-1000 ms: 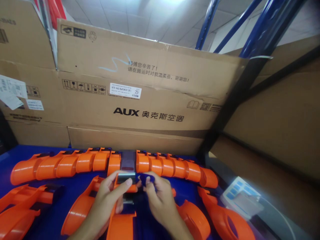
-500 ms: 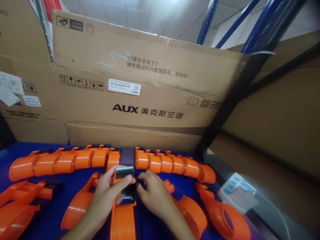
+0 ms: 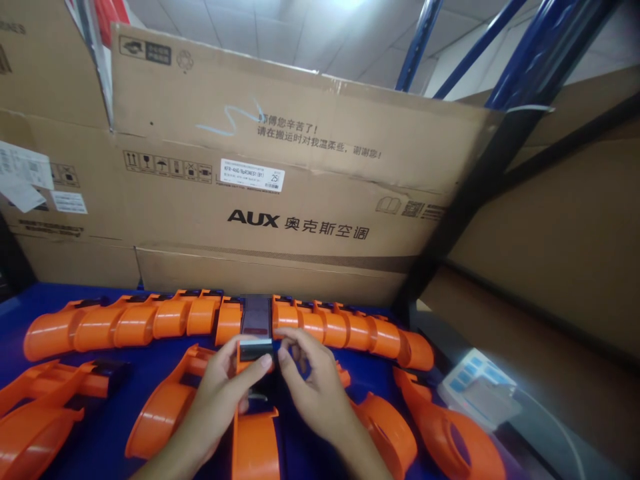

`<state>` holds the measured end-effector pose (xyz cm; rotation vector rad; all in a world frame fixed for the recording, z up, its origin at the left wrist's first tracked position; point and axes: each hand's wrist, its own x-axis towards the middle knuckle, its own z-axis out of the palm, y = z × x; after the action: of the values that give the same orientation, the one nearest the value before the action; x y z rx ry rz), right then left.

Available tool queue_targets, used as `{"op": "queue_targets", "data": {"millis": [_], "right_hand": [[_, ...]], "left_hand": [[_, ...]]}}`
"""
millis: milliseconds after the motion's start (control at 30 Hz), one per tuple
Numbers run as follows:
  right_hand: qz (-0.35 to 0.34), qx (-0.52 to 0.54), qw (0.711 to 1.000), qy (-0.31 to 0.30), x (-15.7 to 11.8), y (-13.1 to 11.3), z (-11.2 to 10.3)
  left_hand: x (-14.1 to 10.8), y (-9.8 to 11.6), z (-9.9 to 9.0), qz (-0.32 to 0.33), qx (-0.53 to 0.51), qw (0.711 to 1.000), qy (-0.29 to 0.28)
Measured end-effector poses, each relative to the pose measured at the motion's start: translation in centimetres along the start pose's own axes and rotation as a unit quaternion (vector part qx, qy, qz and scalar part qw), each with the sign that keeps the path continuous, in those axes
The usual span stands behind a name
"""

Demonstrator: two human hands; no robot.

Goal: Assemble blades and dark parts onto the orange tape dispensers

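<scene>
An orange tape dispenser (image 3: 256,443) stands upright in front of me, its toothed metal strip and dark plate facing up at the top. My left hand (image 3: 223,387) grips its upper part, thumb across the front near the dark plate. Just right of the dispenser head, my right hand (image 3: 313,383) has curved fingers with a gap between thumb and forefinger; nothing shows in it. A dark rectangular piece (image 3: 257,313) is directly behind the dispenser.
Several orange dispensers (image 3: 203,317) form a curved row along the back of the blue surface (image 3: 300,460). Larger ones flank my arms, including one (image 3: 163,413) at left and another (image 3: 387,430) at right. Cardboard (image 3: 300,260) walls the back. A white-blue device (image 3: 477,387) sits right.
My right hand has moved slightly up and away from the dispenser, its fingers spreading. My left hand keeps its grip, and the dispenser has shifted slightly right in view.
</scene>
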<state>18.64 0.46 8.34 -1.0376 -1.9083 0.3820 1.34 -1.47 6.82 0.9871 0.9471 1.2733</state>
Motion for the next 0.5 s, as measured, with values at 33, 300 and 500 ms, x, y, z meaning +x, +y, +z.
{"op": "queue_targets", "data": {"millis": [33,300,500], "right_hand": [[-0.016,0.011,1.0,-0.005,0.0,-0.3,-0.1],[-0.037,0.014,0.999,-0.034,0.1,-0.8,0.3],[0.005,-0.035,0.998,0.058,0.3,0.5,0.4]], "left_hand": [[0.1,0.0,0.0,0.0,-0.004,1.0,0.0],[0.5,-0.6,0.1,-0.024,-0.075,0.994,0.074],[0.4,0.4,0.2,-0.057,-0.135,0.985,0.086]]}}
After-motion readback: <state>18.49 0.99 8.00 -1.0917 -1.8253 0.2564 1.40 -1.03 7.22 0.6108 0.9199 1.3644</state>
